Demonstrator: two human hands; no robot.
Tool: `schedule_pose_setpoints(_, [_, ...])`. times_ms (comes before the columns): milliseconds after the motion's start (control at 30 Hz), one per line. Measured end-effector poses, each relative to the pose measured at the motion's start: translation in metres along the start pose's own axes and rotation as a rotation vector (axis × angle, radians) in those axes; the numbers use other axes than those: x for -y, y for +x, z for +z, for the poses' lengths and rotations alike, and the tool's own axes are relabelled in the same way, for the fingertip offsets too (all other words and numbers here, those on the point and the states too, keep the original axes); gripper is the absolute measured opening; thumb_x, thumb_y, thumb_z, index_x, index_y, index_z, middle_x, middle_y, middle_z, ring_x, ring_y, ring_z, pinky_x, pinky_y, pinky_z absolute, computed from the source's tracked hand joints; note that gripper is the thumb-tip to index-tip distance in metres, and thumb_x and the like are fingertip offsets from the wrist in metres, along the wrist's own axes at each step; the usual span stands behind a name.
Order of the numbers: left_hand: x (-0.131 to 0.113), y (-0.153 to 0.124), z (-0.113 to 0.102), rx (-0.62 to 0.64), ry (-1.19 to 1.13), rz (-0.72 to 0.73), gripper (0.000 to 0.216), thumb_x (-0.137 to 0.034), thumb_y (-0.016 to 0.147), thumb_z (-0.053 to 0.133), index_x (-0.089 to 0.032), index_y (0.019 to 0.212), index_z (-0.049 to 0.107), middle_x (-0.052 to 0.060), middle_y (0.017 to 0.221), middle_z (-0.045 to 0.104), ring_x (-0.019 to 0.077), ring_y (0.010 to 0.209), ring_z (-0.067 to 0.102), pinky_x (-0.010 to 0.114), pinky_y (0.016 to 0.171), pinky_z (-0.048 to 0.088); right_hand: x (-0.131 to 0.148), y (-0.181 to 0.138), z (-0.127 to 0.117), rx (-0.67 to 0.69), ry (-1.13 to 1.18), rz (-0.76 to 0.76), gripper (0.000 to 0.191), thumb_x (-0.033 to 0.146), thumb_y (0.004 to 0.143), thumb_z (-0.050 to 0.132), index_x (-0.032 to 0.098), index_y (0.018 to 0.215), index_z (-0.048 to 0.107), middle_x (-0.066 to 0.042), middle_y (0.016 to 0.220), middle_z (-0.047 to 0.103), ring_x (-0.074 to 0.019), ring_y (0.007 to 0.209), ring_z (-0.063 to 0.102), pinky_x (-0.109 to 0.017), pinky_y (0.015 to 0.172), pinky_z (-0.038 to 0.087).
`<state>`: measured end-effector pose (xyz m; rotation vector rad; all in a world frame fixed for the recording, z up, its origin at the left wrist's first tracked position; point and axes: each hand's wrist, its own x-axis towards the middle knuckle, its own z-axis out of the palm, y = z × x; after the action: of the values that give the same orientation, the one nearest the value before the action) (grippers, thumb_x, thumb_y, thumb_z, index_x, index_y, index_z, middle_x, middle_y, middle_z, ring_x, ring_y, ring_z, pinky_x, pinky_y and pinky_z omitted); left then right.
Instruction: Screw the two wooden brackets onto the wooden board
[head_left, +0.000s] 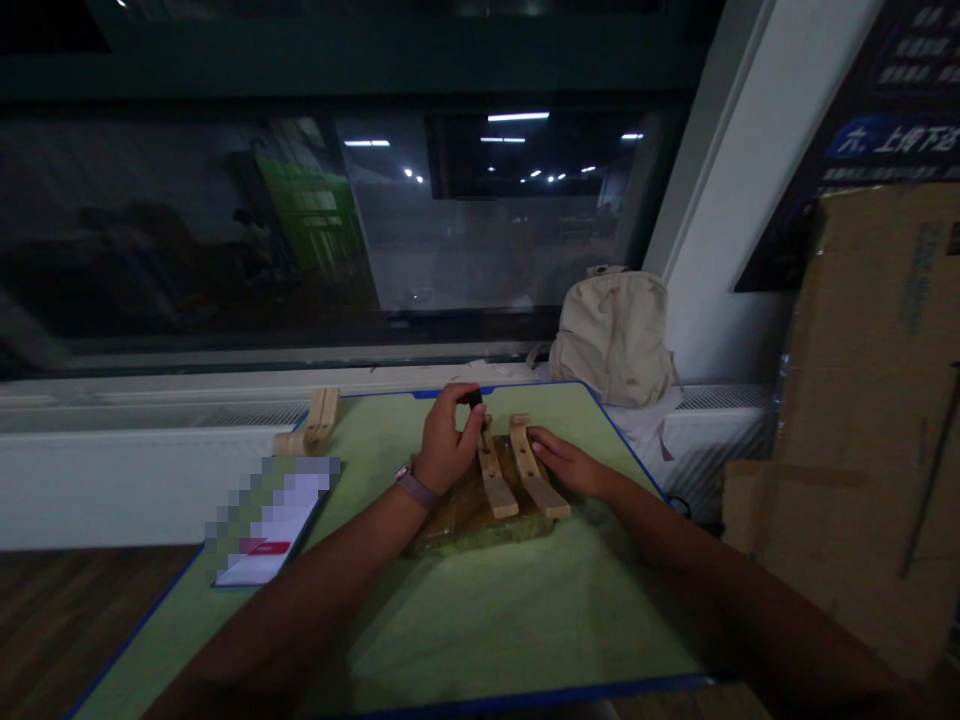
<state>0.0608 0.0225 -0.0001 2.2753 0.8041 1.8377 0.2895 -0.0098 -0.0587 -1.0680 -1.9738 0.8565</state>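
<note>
A wooden board [457,520] lies on the green mat [480,610] with two pale wooden hook pieces [496,482] [536,470] standing on it. My left hand [444,440] is closed round a small dark tool [475,400], a screwdriver by its look, whose tip points down at the left hook piece. A pink watch sits on that wrist. My right hand [564,462] rests flat against the right hook piece, fingers stretched toward its upper end.
Two more wooden hook pieces [315,422] lie at the mat's far left corner. A paper sheet [270,525] lies on the left. A beige backpack [613,335] sits on the sill; cardboard boxes [870,400] stand right. Dark window behind.
</note>
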Motion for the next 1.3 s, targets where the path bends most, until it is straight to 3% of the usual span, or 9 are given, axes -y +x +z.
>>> schedule_pose_setpoints(167, [-0.001,0.002,-0.001,-0.068,0.047,0.091,0.017,-0.028,0.090,0.060,-0.019,0.104,0.057,0.005,0.095,0.060,0.0185,0.093,0.060,0.035,0.083,0.051,0.001,-0.001,0.000,-0.005,0.002,0.018,0.055,0.060,0.098,0.034,0.022,0.132,0.050,-0.011,0.133,0.058,-0.0264,0.126,0.051,-0.049,0.111,0.035])
schedule_pose_setpoints(600, [-0.004,0.002,0.000,0.002,-0.049,-0.003,0.020,-0.023,0.098,0.039,-0.019,0.113,0.052,0.006,0.096,0.062,0.0160,0.090,0.060,0.032,0.084,0.051,0.004,0.000,0.000,0.001,-0.006,0.003,0.058,0.063,0.097,0.032,0.020,0.131,0.050,-0.012,0.133,0.058,-0.0262,0.126,0.051,-0.048,0.111,0.035])
schedule_pose_setpoints(867, [-0.009,0.006,-0.004,0.019,0.069,0.126,0.019,-0.026,0.092,0.055,-0.020,0.109,0.060,0.007,0.099,0.058,0.0196,0.096,0.057,0.036,0.084,0.051,0.004,-0.001,0.000,-0.022,0.003,0.014,0.056,0.062,0.097,0.034,0.022,0.131,0.052,-0.011,0.133,0.059,-0.0268,0.127,0.051,-0.050,0.113,0.033])
schedule_pose_setpoints(1067, [-0.010,0.005,-0.004,0.029,0.078,0.091,0.024,-0.022,0.096,0.047,-0.020,0.116,0.058,0.008,0.104,0.062,0.0198,0.100,0.060,0.037,0.089,0.051,0.004,-0.001,0.000,-0.033,0.009,0.009,0.059,0.065,0.095,0.034,0.022,0.132,0.052,-0.010,0.135,0.058,-0.0268,0.129,0.050,-0.049,0.114,0.033])
schedule_pose_setpoints(1300, [-0.002,-0.003,0.001,0.045,-0.073,-0.054,0.025,-0.024,0.098,0.041,-0.020,0.122,0.048,0.009,0.105,0.067,0.0185,0.099,0.066,0.036,0.088,0.053,0.008,-0.001,0.000,-0.024,0.006,0.027,0.061,0.066,0.095,0.035,0.021,0.132,0.052,-0.012,0.137,0.057,-0.0276,0.130,0.049,-0.050,0.115,0.032])
